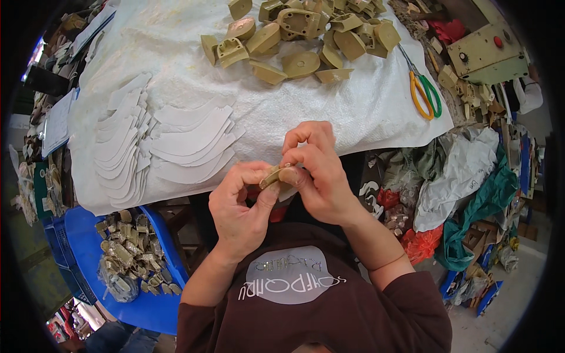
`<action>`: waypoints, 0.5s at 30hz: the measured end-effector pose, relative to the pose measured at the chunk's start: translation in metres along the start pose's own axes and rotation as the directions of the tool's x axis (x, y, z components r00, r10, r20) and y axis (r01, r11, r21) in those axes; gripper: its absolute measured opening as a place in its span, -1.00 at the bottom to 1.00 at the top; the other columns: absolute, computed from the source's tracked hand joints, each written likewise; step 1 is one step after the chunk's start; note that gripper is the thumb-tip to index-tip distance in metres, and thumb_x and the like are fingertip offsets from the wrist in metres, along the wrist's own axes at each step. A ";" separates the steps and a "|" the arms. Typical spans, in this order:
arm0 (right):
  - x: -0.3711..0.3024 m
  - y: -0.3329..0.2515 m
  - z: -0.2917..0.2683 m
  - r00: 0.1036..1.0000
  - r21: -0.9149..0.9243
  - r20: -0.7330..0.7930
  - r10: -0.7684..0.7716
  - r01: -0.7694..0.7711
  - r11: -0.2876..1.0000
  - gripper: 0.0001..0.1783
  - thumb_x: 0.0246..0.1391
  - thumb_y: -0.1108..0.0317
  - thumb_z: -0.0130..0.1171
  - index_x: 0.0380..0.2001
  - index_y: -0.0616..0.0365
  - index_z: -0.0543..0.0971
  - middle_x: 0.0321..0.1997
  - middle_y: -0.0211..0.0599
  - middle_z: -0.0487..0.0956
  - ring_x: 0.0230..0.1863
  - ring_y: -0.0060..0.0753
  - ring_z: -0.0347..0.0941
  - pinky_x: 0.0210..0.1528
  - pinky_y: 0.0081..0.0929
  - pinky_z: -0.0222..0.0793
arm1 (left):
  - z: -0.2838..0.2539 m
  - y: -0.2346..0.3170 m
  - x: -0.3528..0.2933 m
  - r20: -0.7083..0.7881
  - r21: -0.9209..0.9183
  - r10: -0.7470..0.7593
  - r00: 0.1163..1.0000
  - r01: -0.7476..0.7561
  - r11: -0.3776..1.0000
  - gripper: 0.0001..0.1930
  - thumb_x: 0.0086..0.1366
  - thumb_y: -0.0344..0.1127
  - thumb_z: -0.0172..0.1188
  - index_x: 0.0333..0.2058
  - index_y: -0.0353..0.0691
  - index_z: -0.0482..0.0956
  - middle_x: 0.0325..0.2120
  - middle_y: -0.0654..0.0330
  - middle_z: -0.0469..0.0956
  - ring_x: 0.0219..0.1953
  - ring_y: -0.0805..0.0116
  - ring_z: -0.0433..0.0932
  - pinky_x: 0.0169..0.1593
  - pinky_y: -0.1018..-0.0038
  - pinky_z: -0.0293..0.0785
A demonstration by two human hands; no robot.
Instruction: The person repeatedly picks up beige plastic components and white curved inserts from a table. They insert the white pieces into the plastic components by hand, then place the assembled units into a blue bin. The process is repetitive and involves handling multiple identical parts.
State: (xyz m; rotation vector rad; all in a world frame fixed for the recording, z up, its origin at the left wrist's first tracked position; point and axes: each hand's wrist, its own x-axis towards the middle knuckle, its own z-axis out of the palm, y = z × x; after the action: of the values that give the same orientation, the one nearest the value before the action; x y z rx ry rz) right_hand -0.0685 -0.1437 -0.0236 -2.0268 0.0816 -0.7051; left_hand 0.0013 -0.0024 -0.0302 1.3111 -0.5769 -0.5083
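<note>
A small khaki shoe heel [269, 177] is held up just off the near edge of the table. My left hand [238, 206] grips it between thumb and fingers. From the other side my right hand [321, 179] pinches at its right end, thumb and forefinger pressed together. Below the right thumb shows a pale curved piece [286, 191], partly hidden by the fingers; whether it is joined to the heel I cannot tell. On the table beyond my left hand lie two fanned stacks of white curved cut pieces, a left stack [122, 150] and a right stack [191, 141].
Many khaki heels [300, 63] are heaped at the table's far side, on a white woven sheet [276, 109]. Scissors [422, 91] with yellow and green handles lie right. A control box [488, 52] stands beyond. Finished-looking heels [132, 250] fill a blue chair seat [88, 226] at left.
</note>
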 end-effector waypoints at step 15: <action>-0.001 0.006 -0.022 0.841 0.524 0.390 0.374 -0.537 0.661 -0.49 -0.08 0.38 0.34 -0.04 0.27 0.41 0.02 -0.11 0.49 0.03 -0.40 0.40 0.11 -0.38 0.28 | -0.010 -0.003 0.009 0.196 0.482 0.545 0.815 -0.564 0.671 -0.88 0.04 -0.38 0.33 -0.40 -0.16 0.61 -0.14 0.08 0.45 -0.07 0.05 0.38 -0.07 0.34 0.36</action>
State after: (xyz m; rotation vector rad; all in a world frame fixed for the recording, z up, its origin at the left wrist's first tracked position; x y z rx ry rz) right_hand -0.0791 -0.1641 -0.0206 -1.3445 0.1856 -0.1023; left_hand 0.0145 -0.0008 -0.0342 1.5390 -1.1614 0.1627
